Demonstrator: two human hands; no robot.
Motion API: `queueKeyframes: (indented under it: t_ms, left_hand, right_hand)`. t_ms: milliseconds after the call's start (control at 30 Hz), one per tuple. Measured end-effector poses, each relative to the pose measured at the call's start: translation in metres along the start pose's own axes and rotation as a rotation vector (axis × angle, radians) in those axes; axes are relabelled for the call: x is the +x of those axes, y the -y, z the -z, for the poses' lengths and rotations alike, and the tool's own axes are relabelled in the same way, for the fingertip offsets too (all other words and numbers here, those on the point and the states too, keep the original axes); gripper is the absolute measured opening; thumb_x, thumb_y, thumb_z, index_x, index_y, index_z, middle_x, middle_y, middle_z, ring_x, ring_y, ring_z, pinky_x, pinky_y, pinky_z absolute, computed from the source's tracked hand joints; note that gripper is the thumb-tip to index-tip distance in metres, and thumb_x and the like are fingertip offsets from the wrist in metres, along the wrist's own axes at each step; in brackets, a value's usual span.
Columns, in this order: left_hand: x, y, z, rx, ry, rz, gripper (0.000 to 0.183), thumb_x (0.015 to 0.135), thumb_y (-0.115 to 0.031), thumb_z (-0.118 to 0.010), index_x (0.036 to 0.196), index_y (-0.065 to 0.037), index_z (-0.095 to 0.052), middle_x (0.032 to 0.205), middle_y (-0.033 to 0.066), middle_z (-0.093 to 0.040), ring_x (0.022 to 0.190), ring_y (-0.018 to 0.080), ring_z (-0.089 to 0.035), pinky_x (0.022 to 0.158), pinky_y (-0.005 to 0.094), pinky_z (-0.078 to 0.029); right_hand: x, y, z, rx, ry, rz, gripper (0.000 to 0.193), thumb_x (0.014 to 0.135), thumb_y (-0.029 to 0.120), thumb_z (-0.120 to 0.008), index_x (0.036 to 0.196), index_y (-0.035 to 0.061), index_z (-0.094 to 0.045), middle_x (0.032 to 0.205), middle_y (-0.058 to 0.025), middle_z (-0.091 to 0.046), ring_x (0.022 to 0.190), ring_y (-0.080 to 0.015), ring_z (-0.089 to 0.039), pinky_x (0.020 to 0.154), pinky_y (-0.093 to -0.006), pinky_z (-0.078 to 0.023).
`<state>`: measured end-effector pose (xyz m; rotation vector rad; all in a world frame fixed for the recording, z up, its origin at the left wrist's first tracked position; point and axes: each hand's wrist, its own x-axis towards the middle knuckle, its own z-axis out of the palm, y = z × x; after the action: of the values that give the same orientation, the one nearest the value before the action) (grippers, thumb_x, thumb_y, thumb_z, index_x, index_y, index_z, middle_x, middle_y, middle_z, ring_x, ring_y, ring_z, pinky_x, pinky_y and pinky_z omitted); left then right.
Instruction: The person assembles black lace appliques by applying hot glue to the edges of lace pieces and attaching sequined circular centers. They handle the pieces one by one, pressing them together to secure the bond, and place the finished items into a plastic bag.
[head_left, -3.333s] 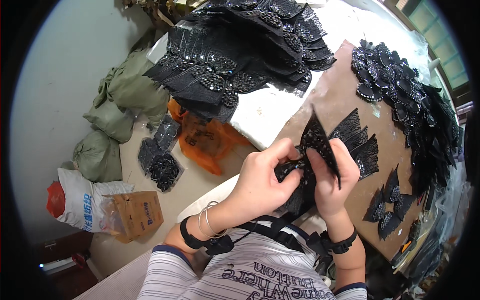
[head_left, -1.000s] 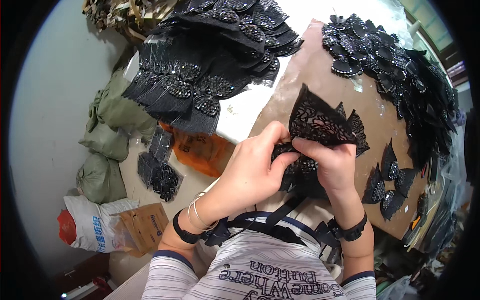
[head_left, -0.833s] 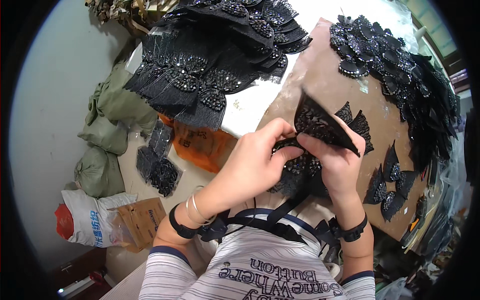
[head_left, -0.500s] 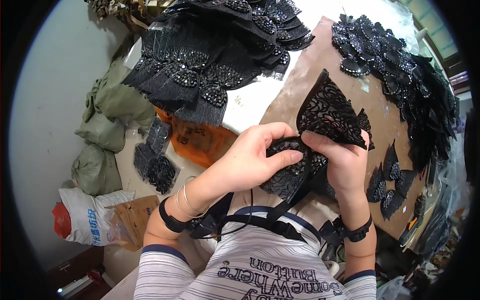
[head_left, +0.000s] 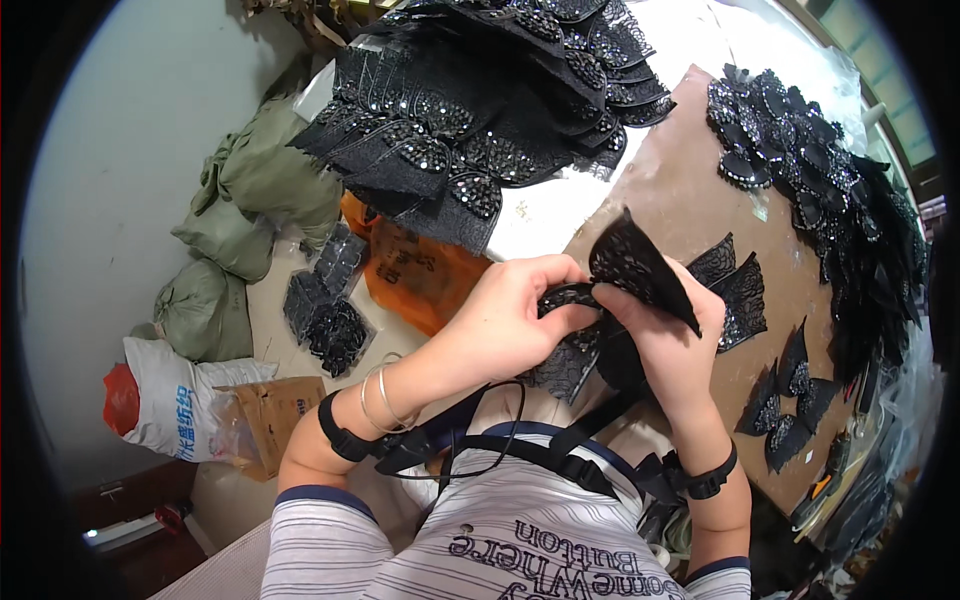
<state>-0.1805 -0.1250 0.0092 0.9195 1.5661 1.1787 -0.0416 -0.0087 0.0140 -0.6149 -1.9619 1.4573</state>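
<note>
Pinched between thumb and fingers of the left hand [head_left: 515, 312] and the right hand [head_left: 672, 338], black lace [head_left: 567, 368] (one pointed flap [head_left: 640, 265] standing up) is above the striped shirt [head_left: 480, 515], left of four beaded petals [head_left: 788, 440] on the brown table [head_left: 690, 160].

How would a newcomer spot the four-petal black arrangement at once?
Find the brown tabletop. Near its lower end, right of the right hand, lies the four-petal black arrangement. Unlike the nearby lace pieces, it circles bare tabletop.

Brightest at top, fisheye-bent edges
</note>
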Motion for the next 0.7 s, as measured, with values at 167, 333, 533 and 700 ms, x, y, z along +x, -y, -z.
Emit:
queueKeyframes:
  t_ms: [167,333,533,700]
  left_hand:
    - [0.004,0.002,0.016,0.089,-0.06,-0.024,0.014,0.085,0.001,-0.066,0.099,0.002,-0.063,0.092,0.0008,-0.065,0.089,0.0048,-0.055,0.082,0.0239,-0.047]
    - [0.008,0.008,0.02,0.047,-0.016,0.023,0.014,0.086,-0.002,-0.068,0.098,0.003,-0.063,0.093,0.0019,-0.065,0.089,0.0055,-0.056,0.082,0.0243,-0.047]
    - [0.017,0.02,0.022,0.166,-0.121,-0.027,0.022,0.079,-0.016,-0.074,0.087,0.002,-0.065,0.068,0.0111,-0.064,0.058,0.0096,-0.054,0.055,0.0305,-0.044]
    - [0.025,0.006,0.033,0.272,-0.23,-0.133,0.024,0.078,-0.019,-0.075,0.086,0.002,-0.067,0.061,0.0185,-0.059,0.049,0.0198,-0.057,0.051,0.033,-0.044]
  right_hand:
    - [0.019,-0.002,-0.007,0.16,0.083,-0.175,0.008,0.083,0.003,-0.07,0.083,-0.0042,-0.068,0.069,-0.0011,-0.059,0.063,-0.0053,-0.052,0.056,-0.0227,-0.04]
    - [0.021,-0.016,-0.013,0.344,0.062,-0.303,0.009,0.084,0.004,-0.069,0.089,-0.0042,-0.07,0.078,-0.0017,-0.066,0.067,-0.0068,-0.058,0.058,-0.0213,-0.046]
    - [0.032,-0.017,-0.013,0.445,0.065,-0.48,0.012,0.085,0.006,-0.07,0.094,-0.0014,-0.072,0.081,-0.0018,-0.068,0.068,-0.0053,-0.059,0.059,-0.0205,-0.049]
    - [0.06,-0.018,0.011,-0.022,0.227,-0.25,0.025,0.079,0.015,-0.078,0.097,-0.0021,-0.072,0.071,-0.0016,-0.067,0.065,-0.0075,-0.058,0.063,-0.0264,-0.049]
